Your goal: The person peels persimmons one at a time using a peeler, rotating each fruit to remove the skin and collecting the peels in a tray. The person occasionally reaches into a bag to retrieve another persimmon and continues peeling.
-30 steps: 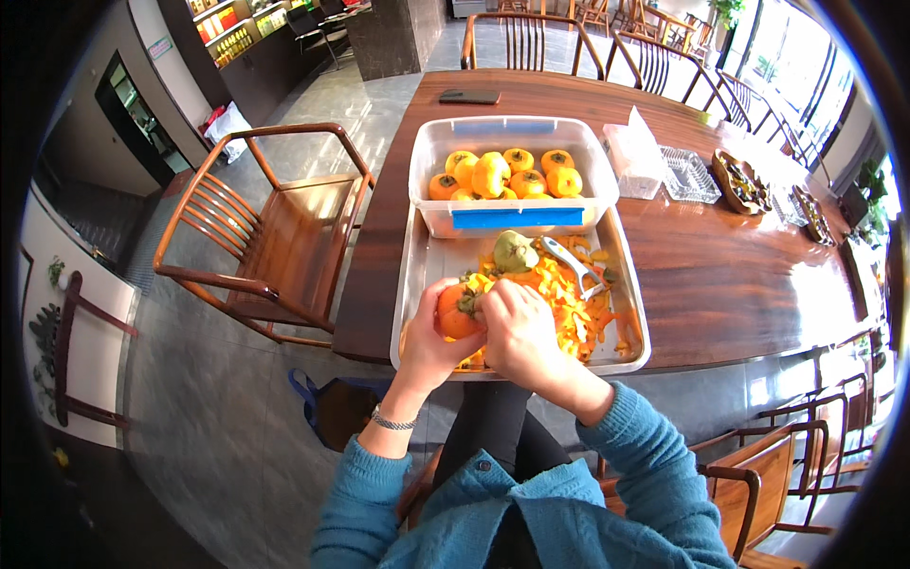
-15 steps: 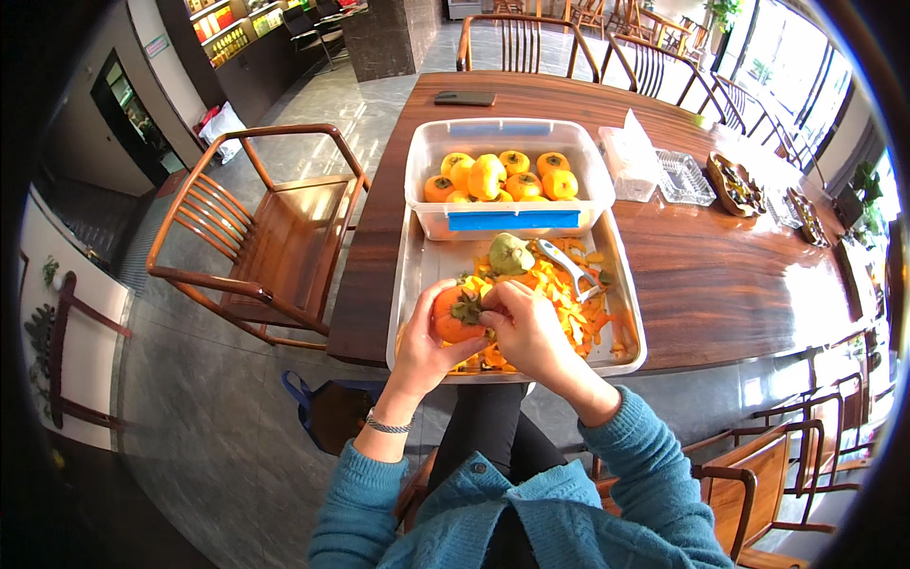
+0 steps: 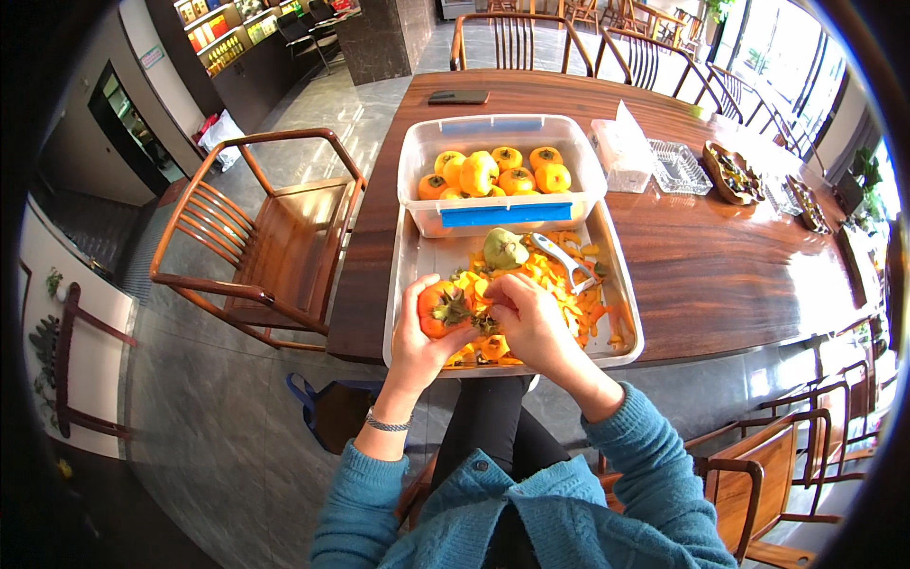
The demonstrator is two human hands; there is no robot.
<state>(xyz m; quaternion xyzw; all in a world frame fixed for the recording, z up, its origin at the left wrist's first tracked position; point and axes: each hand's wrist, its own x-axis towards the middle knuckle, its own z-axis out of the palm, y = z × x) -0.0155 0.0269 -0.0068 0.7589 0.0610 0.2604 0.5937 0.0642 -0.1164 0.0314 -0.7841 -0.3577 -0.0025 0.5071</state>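
An orange unpeeled persimmon [image 3: 434, 303] rests in my left hand [image 3: 413, 349], fingers wrapped round it, its leafy calyx turned right. Just right of the calyx, my right hand [image 3: 538, 327] has thumb and fingers pinched together; what they hold, if anything, is hidden. Both hands are over a metal tray [image 3: 627, 303] strewn with orange peelings [image 3: 559, 302]. A peeler [image 3: 563, 262] with a pale handle lies on the peelings, beside a greenish rounded lump [image 3: 505, 248]. Beyond my hands, several peeled persimmons [image 3: 479, 174] sit in a clear plastic tub [image 3: 409, 190] at the tray's far end.
The wooden table [image 3: 701, 275] carries a phone [image 3: 458, 97] at the far left. To the tub's right are a tissue pack [image 3: 621, 156], a clear plastic container [image 3: 679, 169] and a carved wooden dish [image 3: 735, 175]. A wooden armchair [image 3: 270, 223] stands left of the table.
My right hand has come away from the persimmon's calyx, moving slightly right. The persimmon in my left hand has shifted a little left and its calyx now faces more to the right.
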